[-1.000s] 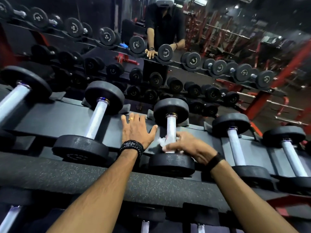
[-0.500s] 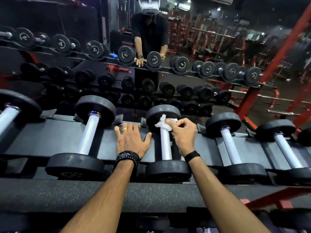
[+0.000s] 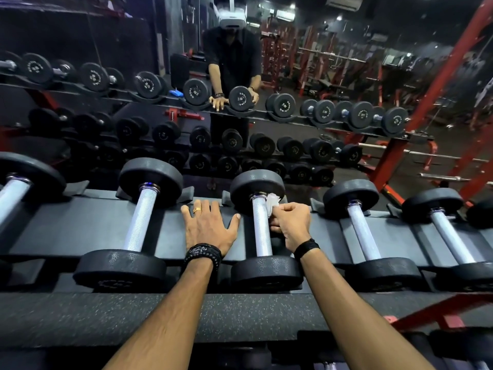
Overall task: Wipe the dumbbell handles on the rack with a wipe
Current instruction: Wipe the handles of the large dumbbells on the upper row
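Note:
Several black dumbbells with silver handles lie in a row on the dark rack (image 3: pixel 80 231). The middle dumbbell's handle (image 3: pixel 261 233) runs straight away from me. My right hand (image 3: pixel 292 222) pinches a crumpled white wipe (image 3: pixel 272 201) against the right side of that handle, near its far end. My left hand (image 3: pixel 209 227) lies flat, fingers spread, on the rack tray just left of this dumbbell, holding nothing. More dumbbells sit to the left, with one handle (image 3: pixel 141 220), and to the right, with another handle (image 3: pixel 362 231).
A mirror behind the rack reflects me and more rows of dumbbells (image 3: pixel 282 105). A red frame post (image 3: pixel 394 153) stands at the right. A speckled rubber-covered rail (image 3: pixel 106 316) runs along the near side, with a lower shelf of dumbbells beneath.
My right hand slid the wipe from the near end of the middle handle up to its far end, then shifted to the handle's right side. The left hand stayed flat on the tray.

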`<state>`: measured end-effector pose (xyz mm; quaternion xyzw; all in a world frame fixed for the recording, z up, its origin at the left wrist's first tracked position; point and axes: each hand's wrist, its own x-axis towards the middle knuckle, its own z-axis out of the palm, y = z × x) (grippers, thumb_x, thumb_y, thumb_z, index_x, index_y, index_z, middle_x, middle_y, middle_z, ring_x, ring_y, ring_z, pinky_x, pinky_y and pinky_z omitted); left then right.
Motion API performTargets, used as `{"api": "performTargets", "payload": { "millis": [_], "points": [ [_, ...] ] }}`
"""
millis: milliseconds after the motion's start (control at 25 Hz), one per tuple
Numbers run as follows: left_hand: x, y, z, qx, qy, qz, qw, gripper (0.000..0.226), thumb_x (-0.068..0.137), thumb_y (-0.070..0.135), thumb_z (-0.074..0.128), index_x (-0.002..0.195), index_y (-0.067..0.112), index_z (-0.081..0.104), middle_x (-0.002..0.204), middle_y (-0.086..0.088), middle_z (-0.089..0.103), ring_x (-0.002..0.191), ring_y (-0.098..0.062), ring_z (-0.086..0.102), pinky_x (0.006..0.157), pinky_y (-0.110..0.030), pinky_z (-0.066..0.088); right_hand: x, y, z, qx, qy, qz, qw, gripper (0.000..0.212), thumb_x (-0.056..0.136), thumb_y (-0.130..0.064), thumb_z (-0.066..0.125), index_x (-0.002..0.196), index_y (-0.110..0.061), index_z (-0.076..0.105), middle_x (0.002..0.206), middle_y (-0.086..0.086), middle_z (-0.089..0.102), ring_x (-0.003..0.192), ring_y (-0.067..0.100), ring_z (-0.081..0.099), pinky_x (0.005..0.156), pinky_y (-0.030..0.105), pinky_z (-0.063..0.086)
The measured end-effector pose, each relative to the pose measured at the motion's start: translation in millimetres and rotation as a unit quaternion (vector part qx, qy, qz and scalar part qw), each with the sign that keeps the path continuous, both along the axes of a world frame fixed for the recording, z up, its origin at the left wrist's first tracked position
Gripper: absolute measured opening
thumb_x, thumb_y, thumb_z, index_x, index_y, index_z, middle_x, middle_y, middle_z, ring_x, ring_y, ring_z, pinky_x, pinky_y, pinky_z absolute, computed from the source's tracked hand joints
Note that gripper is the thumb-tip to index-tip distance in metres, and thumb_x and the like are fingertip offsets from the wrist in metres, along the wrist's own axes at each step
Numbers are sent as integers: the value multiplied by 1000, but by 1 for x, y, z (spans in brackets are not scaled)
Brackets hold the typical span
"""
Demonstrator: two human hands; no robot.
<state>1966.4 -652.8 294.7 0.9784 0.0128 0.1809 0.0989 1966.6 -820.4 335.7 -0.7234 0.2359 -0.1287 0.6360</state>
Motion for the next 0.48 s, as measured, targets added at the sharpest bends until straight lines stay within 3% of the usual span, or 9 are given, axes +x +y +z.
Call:
{"api": "performTargets", "payload": {
  "millis": [160,280,400,480],
  "points": [
    [0,0,0,-3,1,-3,1000,58,90,68,30,106,20,57,112,-3,60,116,-26,48,108,-53,23,-1,16,19,-51,-2,14,999,27,67,0,49,48,-19,41,59,4,34,60,19,36,50,27,37],
    [2,0,-1,0,0,-3,1000,57,90,68,31,106,20,57,113,-3,60,116,-27,48,108,-53,22,-6,28,37,-59,15,104,993,41,76,4,58,56,-20,32,58,-2,28,55,13,28,47,21,26],
    [1,-1,-1,6,-1,-3,1000,58,89,67,31,105,19,58,112,-4,61,116,-28,49,107,-54,23,-6,29,47,15,42,108,993,15,75,6,62,74,-7,55,74,11,52,65,23,53,58,26,43],
    [-1,-1,1,12,-1,0,1000,58,90,67,29,106,19,58,113,-4,61,116,-27,49,107,-53,24,-8,26,49,113,73,128,983,19,75,12,55,92,6,61,82,22,59,67,32,63,58,30,52]
  ]
}}
